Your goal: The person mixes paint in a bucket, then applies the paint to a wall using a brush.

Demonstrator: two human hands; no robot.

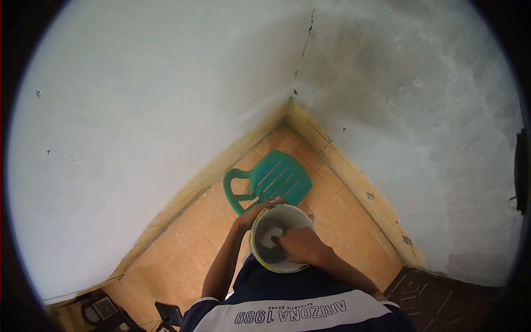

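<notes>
A whitish bucket point(256, 252) with yellow-green marks round its rim is held close against my body. My left hand point(266, 205) grips it at the far left of the rim. Over the right side of the rim reaches my right hand point(298, 244), its fingers closed and inside the bucket. At those fingertips is a pale grey-white patch point(271, 237); I cannot make out whether it is a tool or a lump of material. The lower inside of the bucket looks grey.
A green plastic chair point(282, 177) stands just beyond the bucket on the orange tiled floor point(193, 232). Two walls meet ahead, the left wall point(149, 110) whitish, the right wall point(398, 122) patchy, with a cracked corner. A dark panelled surface point(437, 301) lies lower right; dark objects point(102, 310) lower left.
</notes>
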